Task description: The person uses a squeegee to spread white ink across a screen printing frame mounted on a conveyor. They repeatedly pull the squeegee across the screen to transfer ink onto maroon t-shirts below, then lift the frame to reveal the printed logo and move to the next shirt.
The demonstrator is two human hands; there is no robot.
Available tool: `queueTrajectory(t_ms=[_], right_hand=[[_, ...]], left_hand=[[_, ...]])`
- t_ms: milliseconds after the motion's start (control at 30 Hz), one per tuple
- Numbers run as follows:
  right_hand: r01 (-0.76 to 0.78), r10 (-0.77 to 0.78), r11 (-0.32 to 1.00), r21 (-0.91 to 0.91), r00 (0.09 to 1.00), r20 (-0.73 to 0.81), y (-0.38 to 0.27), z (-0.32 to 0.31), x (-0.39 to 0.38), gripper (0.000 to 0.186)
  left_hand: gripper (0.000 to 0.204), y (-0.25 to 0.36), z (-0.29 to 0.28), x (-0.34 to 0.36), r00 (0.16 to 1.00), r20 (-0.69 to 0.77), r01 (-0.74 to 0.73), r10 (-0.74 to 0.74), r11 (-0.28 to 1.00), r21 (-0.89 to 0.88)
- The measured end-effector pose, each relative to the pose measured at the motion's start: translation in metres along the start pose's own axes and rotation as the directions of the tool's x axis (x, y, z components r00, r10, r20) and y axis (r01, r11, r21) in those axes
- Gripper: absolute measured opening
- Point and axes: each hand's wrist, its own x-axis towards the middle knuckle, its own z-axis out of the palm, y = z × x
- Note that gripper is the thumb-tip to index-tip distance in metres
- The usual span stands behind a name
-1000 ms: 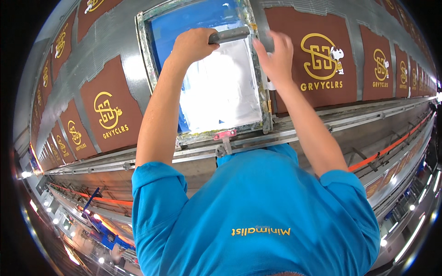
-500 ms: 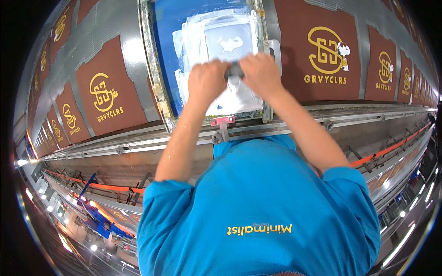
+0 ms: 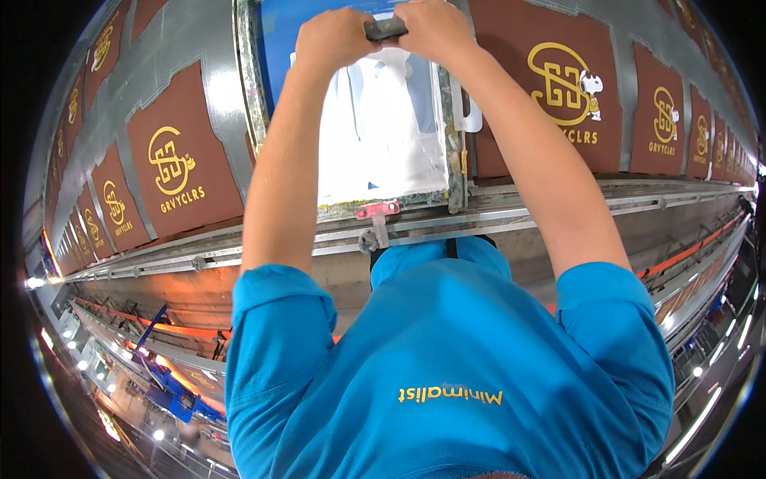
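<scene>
On the left, a brown panel [image 3: 182, 140] bearing a yellow emblem lies flat on the grey table [image 3: 223, 88]. Next comes the screen frame [image 3: 456, 172], its surface blue with a white coating [image 3: 379, 152]. The left hand [image 3: 335, 38] is wrapped around the left end of a grey handle [image 3: 386, 30], positioned crosswise over the frame's far part. A pink clamp [image 3: 377, 210] sits at the near edge. The right hand [image 3: 435, 30] clasps the handle's right end; rightmost, more brown panels [image 3: 550, 104] lie in a row.

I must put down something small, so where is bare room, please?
Bare gray table shows between the frame and the brown cloth on its left. Crowded: over the frame, the left hand and right hand grip the dark handle.
</scene>
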Motion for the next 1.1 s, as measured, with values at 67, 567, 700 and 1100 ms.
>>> queueTrajectory(t_ms=[67,567,700,1100], right_hand=[[0.068,-0.069,0.998,-0.011,0.986,-0.154,-0.008,0.019,-0.028,0.025],[-0.324,0.455,0.872,0.366,0.813,-0.364,-0.003,0.023,-0.167,0.053],[-0.549,0.771,0.493,0.675,0.635,-0.047,0.019,0.049,-0.133,0.054],[-0.429,0.765,0.501,0.752,0.626,-0.153,-0.009,0.037,-0.13,0.035]], left_hand=[[0.025,0.007,0.018,-0.033,0.998,-0.058,-0.013,0.013,1.0,-0.004],[0.058,0.057,0.064,-0.223,0.96,0.158,-0.185,0.232,0.946,-0.267],[0.047,0.047,0.004,-0.14,0.841,0.51,-0.032,0.181,0.957,-0.288],[0.052,0.02,0.053,-0.129,0.958,-0.22,-0.238,0.186,0.941,-0.241]])
